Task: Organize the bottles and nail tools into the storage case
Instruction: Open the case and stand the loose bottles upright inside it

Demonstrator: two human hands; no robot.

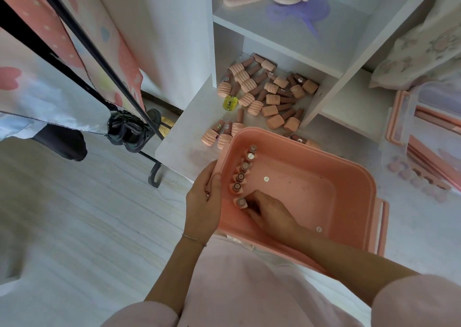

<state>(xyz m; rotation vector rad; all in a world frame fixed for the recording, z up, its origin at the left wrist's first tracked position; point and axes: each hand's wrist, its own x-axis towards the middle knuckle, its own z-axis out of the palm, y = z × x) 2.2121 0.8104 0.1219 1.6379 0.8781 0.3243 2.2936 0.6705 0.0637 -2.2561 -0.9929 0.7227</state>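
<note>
Case (311,177), pink: left hand (202,202) grips its left wall. Right hand (269,212) inside, fingers (250,199) curled on nearest bottle (241,202), last of row along that wall.

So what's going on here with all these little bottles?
A person is packing nail polish bottles into a pink storage case. The left hand grips the case's near-left rim, while the right hand reaches inside at the nearest bottle in a row standing along the left wall. Many more bottles, plus one yellow bottle, lie loose on the low shelf beyond.
</note>
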